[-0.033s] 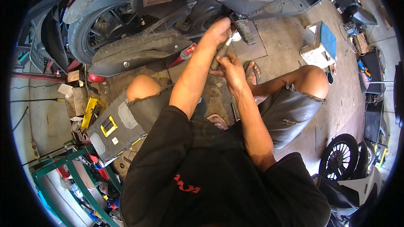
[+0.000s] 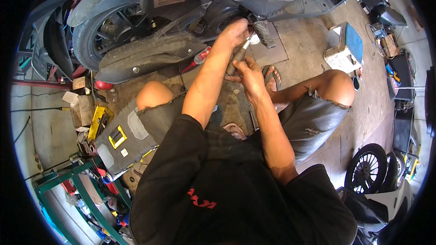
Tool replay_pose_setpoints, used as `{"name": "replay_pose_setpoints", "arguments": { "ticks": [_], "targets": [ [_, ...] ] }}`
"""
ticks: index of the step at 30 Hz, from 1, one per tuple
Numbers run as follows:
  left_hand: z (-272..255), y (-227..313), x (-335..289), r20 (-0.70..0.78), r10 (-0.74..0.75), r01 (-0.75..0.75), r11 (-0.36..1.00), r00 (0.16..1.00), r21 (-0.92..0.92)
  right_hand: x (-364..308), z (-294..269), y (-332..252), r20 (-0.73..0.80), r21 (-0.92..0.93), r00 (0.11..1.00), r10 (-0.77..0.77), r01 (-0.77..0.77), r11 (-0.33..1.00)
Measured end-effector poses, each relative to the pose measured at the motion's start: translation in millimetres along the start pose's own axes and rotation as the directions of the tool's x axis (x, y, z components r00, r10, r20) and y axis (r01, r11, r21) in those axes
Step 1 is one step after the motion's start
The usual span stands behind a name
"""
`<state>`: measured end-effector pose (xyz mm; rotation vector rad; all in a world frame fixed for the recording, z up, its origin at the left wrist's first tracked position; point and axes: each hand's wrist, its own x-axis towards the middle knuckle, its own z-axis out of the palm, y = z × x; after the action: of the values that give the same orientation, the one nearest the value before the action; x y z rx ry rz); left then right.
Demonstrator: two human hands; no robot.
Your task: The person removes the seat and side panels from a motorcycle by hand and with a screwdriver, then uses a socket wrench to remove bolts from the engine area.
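Note:
My right hand [image 2: 251,76] is closed round the dark handle of a tool [image 2: 238,59] that looks like a screwdriver. Its bright metal shaft slants up toward the underside of a black scooter [image 2: 170,16]. My left hand [image 2: 236,32] is bent in against the scooter, just above the shaft. Its fingers look curled, but their tips and whatever they hold are hidden. Beside it hangs a dark, ribbed footrest [image 2: 263,34], with a small white round thing [image 2: 254,39] close to the shaft.
A red-and-white bottle [image 2: 203,56] lies under the exhaust cover [image 2: 150,59]. To the left are a grey toolbox [image 2: 129,143], a yellow tray [image 2: 99,121] and a green rack [image 2: 84,188]. A blue-topped box [image 2: 345,47] and a loose wheel [image 2: 364,170] stand at the right.

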<state>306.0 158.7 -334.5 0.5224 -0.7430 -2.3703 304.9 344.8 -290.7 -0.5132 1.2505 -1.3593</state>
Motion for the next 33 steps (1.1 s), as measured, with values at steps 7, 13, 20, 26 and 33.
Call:
{"name": "replay_pose_setpoints", "arguments": {
  "ticks": [7,13,20,26,33],
  "targets": [
    [3,4,1,-0.068,0.011,-0.008,0.999,0.998,0.042,6,-3,1,0.038,0.071,0.999,-0.006,0.004,0.997],
    [5,8,1,-0.062,0.029,-0.021,0.992,0.998,0.126,8,-7,1,0.096,0.120,0.995,-0.002,-0.009,0.993],
    [-2,8,11,-0.093,-0.009,0.031,0.970,0.996,0.240,6,-11,1,0.180,0.197,0.984,-0.017,-0.019,0.980],
    [-10,7,9,-0.049,-0.018,0.028,0.976,0.999,0.214,-2,-3,-7,0.226,0.408,0.973,-0.036,-0.061,0.911],
    [3,-2,-10,-0.154,-0.110,0.138,0.973,0.982,0.187,19,-18,-2,0.216,0.635,0.970,-0.112,-0.052,0.771]
  ]
}}
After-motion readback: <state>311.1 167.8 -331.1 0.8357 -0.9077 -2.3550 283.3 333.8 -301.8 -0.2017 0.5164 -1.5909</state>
